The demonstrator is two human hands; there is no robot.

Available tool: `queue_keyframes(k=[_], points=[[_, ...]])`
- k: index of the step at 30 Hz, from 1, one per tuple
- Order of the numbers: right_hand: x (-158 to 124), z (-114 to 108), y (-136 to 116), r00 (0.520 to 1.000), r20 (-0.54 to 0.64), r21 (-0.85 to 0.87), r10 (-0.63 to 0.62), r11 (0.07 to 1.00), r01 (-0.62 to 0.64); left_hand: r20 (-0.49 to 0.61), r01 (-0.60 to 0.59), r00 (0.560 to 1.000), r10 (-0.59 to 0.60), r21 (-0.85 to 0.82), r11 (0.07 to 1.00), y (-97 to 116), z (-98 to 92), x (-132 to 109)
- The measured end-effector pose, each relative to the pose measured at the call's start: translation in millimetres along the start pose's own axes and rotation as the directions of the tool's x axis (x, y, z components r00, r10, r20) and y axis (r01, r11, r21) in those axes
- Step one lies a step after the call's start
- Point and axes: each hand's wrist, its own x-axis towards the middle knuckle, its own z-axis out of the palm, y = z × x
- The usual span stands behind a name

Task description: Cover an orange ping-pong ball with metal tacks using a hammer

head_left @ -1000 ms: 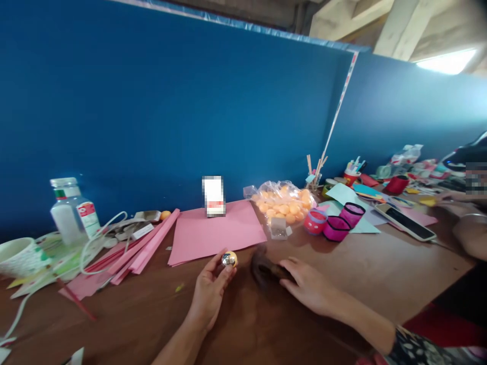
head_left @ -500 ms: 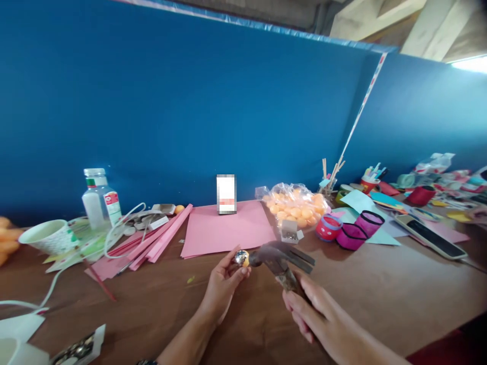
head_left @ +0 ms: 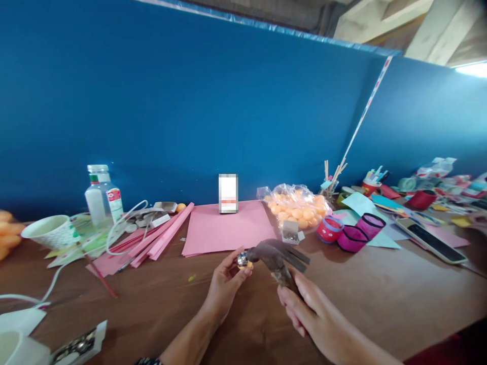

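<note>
Two hands meet low over the brown table (head_left: pixel 380 299): the left hand (head_left: pixel 228 284) pinches an orange ball (head_left: pixel 243 260) with a shiny silver cap at its fingertips, and the right hand (head_left: pixel 308 312) is clenched round the handle of a hammer (head_left: pixel 272 255). A second ago the hammer lay on the table under a flat palm; now it is lifted, its head right against the cap, so it seems lined up on the ball. Behind lie pink paper (head_left: pixel 228 228), a bag of balls (head_left: pixel 294 205), a bottle (head_left: pixel 101 195), a paper cup (head_left: pixel 51 232) and a phone (head_left: pixel 431 235), before a blue wall (head_left: pixel 190 101)
</note>
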Motion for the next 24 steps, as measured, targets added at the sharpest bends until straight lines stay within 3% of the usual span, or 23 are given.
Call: queue_keyframes(k=[4,9,18,24], points=[[0.7,0.5,-0.8,1.000,0.027,0.015,-0.001,1.000,0.001,0.023,-0.020,1.000,0.020,0.006,1.000,0.6,-0.2,-0.1],[-3.1,-0.6,-2.6,1.000,-0.019,0.027,0.014,1.000,-0.013,-0.026,-0.063,0.998,0.063,0.030,0.998,-1.3,-0.8,1.4],[-1.9,4.2,-2.4,1.000,0.018,0.055,0.023,0.998,-0.024,-0.024,0.043,0.999,-0.042,0.008,0.999,0.6,-2.0,-1.0],[-1.7,-2.4,-8.7,1.000,-0.015,0.060,-0.027,0.998,0.028,-0.017,0.005,1.000,-0.008,-0.172,0.985,-1.0,-2.6,0.2]])
